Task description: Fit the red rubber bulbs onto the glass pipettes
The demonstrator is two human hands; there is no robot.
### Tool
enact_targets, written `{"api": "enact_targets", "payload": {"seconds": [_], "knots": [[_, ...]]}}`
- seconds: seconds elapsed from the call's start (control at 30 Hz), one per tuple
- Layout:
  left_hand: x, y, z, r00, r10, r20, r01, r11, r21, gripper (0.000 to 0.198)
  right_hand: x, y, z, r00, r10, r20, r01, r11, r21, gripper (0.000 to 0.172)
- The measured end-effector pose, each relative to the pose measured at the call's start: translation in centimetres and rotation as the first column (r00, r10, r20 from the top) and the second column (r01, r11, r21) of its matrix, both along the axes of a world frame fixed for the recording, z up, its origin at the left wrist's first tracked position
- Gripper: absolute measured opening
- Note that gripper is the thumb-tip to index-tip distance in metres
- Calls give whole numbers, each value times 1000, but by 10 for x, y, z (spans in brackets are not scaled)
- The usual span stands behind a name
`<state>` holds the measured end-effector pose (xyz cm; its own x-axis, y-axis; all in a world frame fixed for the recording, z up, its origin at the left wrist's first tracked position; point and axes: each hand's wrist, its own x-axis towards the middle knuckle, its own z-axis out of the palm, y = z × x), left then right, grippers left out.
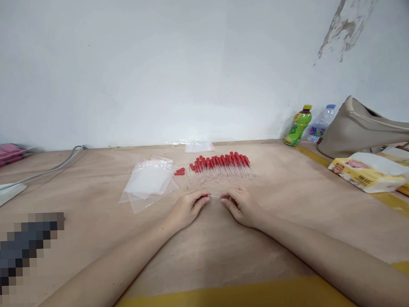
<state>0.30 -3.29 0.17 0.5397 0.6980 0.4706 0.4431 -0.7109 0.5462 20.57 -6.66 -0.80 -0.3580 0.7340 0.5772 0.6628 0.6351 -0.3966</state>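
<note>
Low over the brown table covering, a thin glass dropper spans the gap between my two hands. My left hand pinches its red rubber bulb end, which the fingers mostly cover. At the opposite end, the fingers of my right hand are closed on the clear tube. Just beyond lies a row of red-bulbed droppers, side by side with bulbs pointing to the wall. Left of that row are a few loose red bulbs and bare glass tubes. Clear zip bags overlap farther left.
Another clear bag lies by the wall. At right stand a green bottle, a clear bottle, a beige bag and a tissue pack. Left are a grey cable and a blurred-out dark object.
</note>
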Motion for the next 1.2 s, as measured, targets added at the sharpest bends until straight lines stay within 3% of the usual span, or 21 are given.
{"api": "enact_targets", "payload": {"seconds": [0.1, 0.3, 0.6, 0.87, 1.03, 1.2], "knots": [[-1, 2, -1, 1000, 14, 12, -14, 999, -31, 20, 1, 1, 0, 999, -39, -29, 39, 999, -3, 11], [-2, 3, -1, 1000, -17, 16, 18, 998, -58, 20, 1, 4, -3, 999, 44, -9, -44, 998, -40, 14], [-5, 8, -5, 1000, 17, 21, -16, 998, -55, 19, 3, 24, -4, 997, 61, 41, -63, 997, 49, 16], [-6, 9, -2, 1000, -27, 5, 27, 976, -214, 24, 5, 31, 0, 993, 95, 70, -93, 995, -27, 16], [-5, 9, -6, 999, -42, -27, 38, 989, -142, 20, 3, 20, 8, 965, 48, 259, -76, 992, 98, 23], [-3, 4, -4, 997, 9, -78, -12, 999, -40, 22, -4, 14, 4, 978, -13, 206, -9, 994, 108, 23]]}}
